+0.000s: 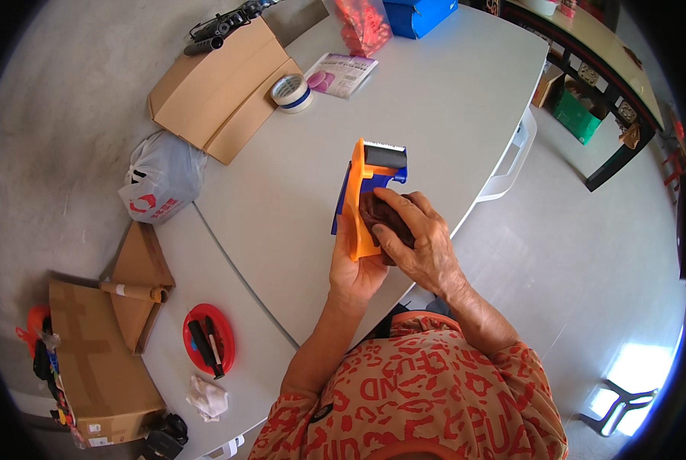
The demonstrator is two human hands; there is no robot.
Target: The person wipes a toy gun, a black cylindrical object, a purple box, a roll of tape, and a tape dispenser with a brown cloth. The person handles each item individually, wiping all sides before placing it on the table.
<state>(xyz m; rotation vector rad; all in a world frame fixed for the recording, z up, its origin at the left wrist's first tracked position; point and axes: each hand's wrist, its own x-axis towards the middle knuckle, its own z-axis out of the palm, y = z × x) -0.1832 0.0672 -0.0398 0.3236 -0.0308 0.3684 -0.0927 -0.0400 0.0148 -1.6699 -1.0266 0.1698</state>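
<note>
Over the table's near edge, my left hand (356, 274) grips an orange and blue tape dispenser (351, 203) from below. A black roller (386, 157) and a whitish toothed edge sit at its far end. My right hand (429, 241) is closed on a dark brown, crumpled, cloth-like piece (387, 217), pressed against the inner side of the dispenser. The fingers partly cover this piece, and its lower part is hidden between both hands.
On the light grey table (419, 92) lie a tape roll (291, 93), a printed packet (341, 74), a flat cardboard box (212, 84), a blue box (419, 15) and a red dish (208, 337) with black-handled tools. A plastic bag (162, 176) and large carton (97, 360) stand left.
</note>
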